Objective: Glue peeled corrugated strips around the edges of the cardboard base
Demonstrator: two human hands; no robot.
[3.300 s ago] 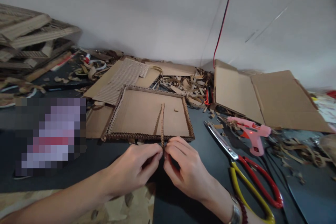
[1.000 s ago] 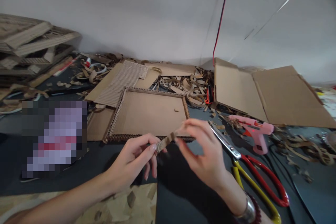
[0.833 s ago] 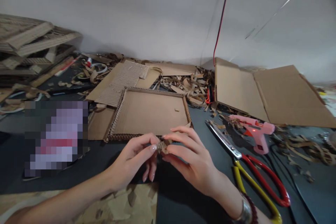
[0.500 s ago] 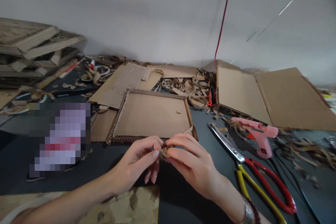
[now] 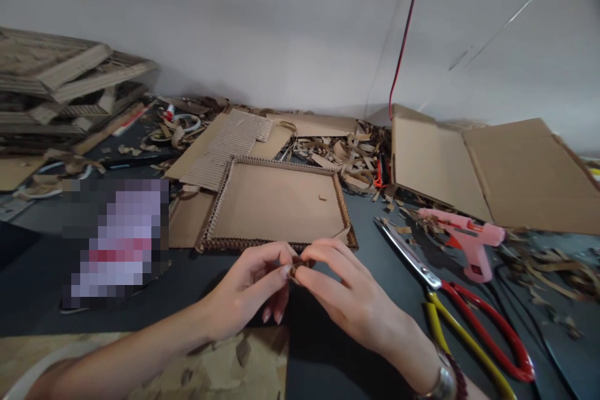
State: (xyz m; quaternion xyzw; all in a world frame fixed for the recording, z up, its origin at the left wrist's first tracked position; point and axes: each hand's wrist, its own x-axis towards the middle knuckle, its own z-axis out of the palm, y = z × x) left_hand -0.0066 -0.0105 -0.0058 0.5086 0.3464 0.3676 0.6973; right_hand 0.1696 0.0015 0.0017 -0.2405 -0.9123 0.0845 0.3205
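My left hand [image 5: 248, 290] and my right hand [image 5: 344, 290] meet at the fingertips, just in front of a shallow cardboard tray [image 5: 276, 202]. Pinched between them is a small brown cardboard scrap [image 5: 296, 265], mostly covered by the fingers. The tray has a raised corrugated rim and a tiny loose bit of card inside. Right of my right hand lie open scissors [image 5: 429, 278] with one red and one yellow handle. Beyond them a pink glue gun [image 5: 469, 237] rests on its side.
Corrugated sheets [image 5: 225, 150] and cardboard shavings [image 5: 323, 153] lie behind the tray. A folded cardboard piece [image 5: 435, 162] leans at the back right. Cardboard frames [image 5: 70, 94] are stacked at the left. A blurred purple item [image 5: 122, 231] lies nearby. A stained board [image 5: 225, 369] is in front.
Both hands stay together at the same place, the fingertips shifting slightly on the scrap, which looks turned and more covered. The whole view has shifted a little.
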